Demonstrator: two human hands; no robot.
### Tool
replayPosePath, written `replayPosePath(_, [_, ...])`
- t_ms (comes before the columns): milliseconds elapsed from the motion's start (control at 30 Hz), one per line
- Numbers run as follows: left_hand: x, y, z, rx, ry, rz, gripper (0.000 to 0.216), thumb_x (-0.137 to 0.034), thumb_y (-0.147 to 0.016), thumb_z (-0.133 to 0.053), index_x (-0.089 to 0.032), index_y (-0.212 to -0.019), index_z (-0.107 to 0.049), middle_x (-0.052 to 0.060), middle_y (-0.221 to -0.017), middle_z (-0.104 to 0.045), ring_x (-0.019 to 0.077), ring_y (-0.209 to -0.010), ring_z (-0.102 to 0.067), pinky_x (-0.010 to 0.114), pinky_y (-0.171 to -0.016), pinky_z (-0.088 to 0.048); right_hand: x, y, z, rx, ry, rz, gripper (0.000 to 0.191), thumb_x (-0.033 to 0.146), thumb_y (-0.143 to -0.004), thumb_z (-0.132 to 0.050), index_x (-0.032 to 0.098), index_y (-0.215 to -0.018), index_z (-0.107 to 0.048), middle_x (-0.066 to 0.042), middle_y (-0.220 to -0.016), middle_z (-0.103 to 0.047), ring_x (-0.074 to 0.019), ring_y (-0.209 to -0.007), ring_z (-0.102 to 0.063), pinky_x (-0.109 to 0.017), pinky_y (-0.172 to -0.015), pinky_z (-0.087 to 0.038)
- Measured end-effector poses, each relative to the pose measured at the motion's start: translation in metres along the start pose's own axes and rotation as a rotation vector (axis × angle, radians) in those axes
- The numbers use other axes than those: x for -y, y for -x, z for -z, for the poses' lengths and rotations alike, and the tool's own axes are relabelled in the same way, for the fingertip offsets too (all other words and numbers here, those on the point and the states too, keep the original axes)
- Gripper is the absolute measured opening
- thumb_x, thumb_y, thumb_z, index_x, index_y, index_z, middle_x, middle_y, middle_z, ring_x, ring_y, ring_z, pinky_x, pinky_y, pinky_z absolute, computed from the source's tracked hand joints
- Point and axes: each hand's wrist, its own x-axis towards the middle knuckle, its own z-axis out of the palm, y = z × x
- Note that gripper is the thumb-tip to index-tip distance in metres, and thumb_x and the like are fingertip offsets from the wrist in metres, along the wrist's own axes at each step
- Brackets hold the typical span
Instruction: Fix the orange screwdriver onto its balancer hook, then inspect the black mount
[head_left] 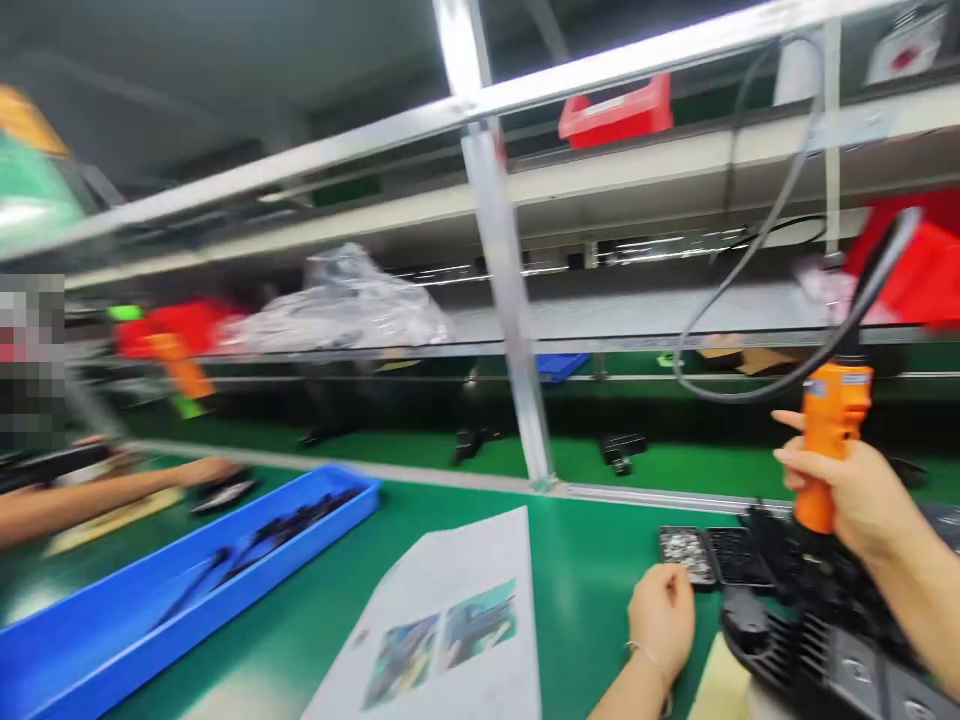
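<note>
My right hand is wrapped round an orange electric screwdriver, held upright with its tip pointing down among black parts. A grey cable runs from its top. My left hand is closed with its fingers curled, beside a small black tray of shiny screws; what it pinches, if anything, is hidden. Close by on the right is a second small tray with dark pieces. Below the screwdriver lies a black ribbed device, partly over a pale yellow pad.
A long blue bin with black parts stands on the left of the green bench. A printed sheet lies in the middle. Behind it rises a metal post carrying shelves. Another person's arm reaches in at far left.
</note>
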Motion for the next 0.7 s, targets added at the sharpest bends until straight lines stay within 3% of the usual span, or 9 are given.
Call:
replayPosePath(67, [0.004, -0.009, -0.002, 0.03, 0.032, -0.023, 0.034, -0.04, -0.084, -0.044, -0.019, -0.083, -0.072, 0.01, -0.084, -0.07, 0.0243, -0.074, -0.062, 0.036, -0.072, -0.046, 0.011, 0.004, 0.011, 0.013, -0.1, -0.025, 0.063, 0.036, -0.062, -0.082, 0.015, -0.116, -0.057, 0.004, -0.059, -0.05, -0.0107, -0.048, -0.044, -0.023, -0.045, -0.035])
replayPosePath(167, [0.008, -0.011, -0.003, 0.048, 0.078, -0.027, 0.035, -0.047, -0.081, -0.05, -0.019, -0.082, -0.071, 0.008, -0.076, -0.068, 0.0227, -0.068, -0.061, 0.033, -0.066, -0.048, 0.017, 0.008, 0.003, -0.004, -0.159, 0.005, 0.062, 0.035, -0.062, -0.08, 0.016, -0.116, -0.056, 0.006, -0.057, -0.048, -0.0099, -0.048, -0.043, -0.022, -0.047, -0.034])
replayPosePath(367, [0.011, -0.011, -0.002, 0.003, 0.141, -0.034, 0.045, -0.06, -0.069, -0.062, -0.017, -0.079, -0.072, 0.008, -0.075, -0.069, 0.0242, -0.067, -0.064, 0.034, -0.067, -0.052, 0.014, 0.006, -0.003, -0.002, 0.016, -0.013, 0.053, 0.043, -0.066, -0.073, 0.014, -0.107, -0.057, 0.006, -0.053, -0.05, -0.0124, -0.048, -0.045, -0.025, -0.049, -0.037])
replayPosePath(467, [0.004, -0.018, 0.017, -0.074, 0.172, -0.032, 0.057, -0.067, -0.069, -0.056, -0.015, -0.086, -0.071, 0.013, -0.088, -0.071, 0.0282, -0.078, -0.066, 0.038, -0.073, -0.054, 0.014, 0.003, -0.002, -0.028, 0.048, -0.01, 0.052, 0.045, -0.066, -0.07, 0.014, -0.105, -0.057, 0.005, -0.058, -0.052, -0.012, -0.047, -0.045, -0.026, -0.049, -0.038])
replayPosePath(533, [-0.022, -0.019, 0.041, -0.243, 0.177, -0.059, 0.055, -0.065, -0.075, -0.051, -0.016, -0.095, -0.068, 0.014, -0.1, -0.07, 0.0291, -0.09, -0.066, 0.039, -0.081, -0.053, 0.015, 0.001, -0.002, -0.019, 0.048, -0.029, 0.051, 0.044, -0.064, -0.069, 0.014, -0.104, -0.057, 0.005, -0.058, -0.052, -0.0119, -0.047, -0.045, -0.026, -0.049, -0.038])
replayPosePath(600, [-0.07, -0.015, 0.068, -0.507, 0.145, -0.222, 0.038, -0.053, -0.083, -0.051, -0.019, -0.09, -0.066, 0.009, -0.092, -0.069, 0.0252, -0.086, -0.065, 0.035, -0.077, -0.052, 0.017, -0.001, -0.003, 0.006, 0.047, -0.05, 0.05, 0.043, -0.063, -0.068, 0.014, -0.102, -0.057, 0.005, -0.059, -0.052, -0.0123, -0.047, -0.046, -0.027, -0.05, -0.04])
replayPosePath(633, [-0.101, -0.011, 0.079, -0.512, 0.116, -0.391, 0.029, -0.046, -0.086, -0.052, -0.021, -0.085, -0.066, 0.005, -0.08, -0.068, 0.0214, -0.075, -0.064, 0.031, -0.07, -0.051, 0.017, -0.002, -0.003, 0.014, 0.049, -0.051, 0.05, 0.043, -0.063, -0.067, 0.013, -0.102, -0.056, 0.005, -0.06, -0.052, -0.0127, -0.048, -0.047, -0.027, -0.051, -0.041])
replayPosePath(700, [-0.166, -0.001, 0.094, -0.223, 0.008, -0.856, 0.022, -0.032, -0.089, -0.052, -0.021, -0.072, -0.063, 0.001, -0.065, -0.063, 0.0151, -0.06, -0.059, 0.026, -0.06, -0.048, 0.016, -0.004, -0.004, 0.014, 0.056, -0.032, 0.049, 0.041, -0.063, -0.065, 0.013, -0.102, -0.056, 0.004, -0.062, -0.052, -0.0136, -0.051, -0.049, -0.028, -0.053, -0.043])
